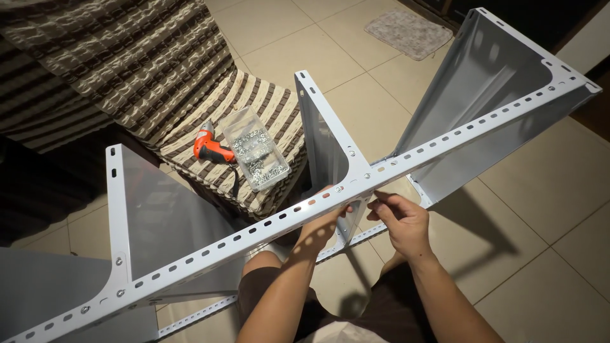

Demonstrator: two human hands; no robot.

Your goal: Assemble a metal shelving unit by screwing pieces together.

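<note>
Both hands meet under the slotted white rail (pixel 356 184) — left hand (pixel 323 223) gripping its near edge, right hand (pixel 401 219) pinching something too small to tell — orange drill (pixel 211 147) lying far left.

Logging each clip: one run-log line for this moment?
left hand: under slotted rail | right hand: fingertips at rail by middle shelf panel | nearby: orange screwdriver, screw box

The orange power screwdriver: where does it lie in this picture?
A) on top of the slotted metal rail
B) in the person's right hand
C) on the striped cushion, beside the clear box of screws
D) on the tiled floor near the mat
C: the orange power screwdriver lies on the striped cushion, right beside the clear box of screws, away from both hands.
</note>
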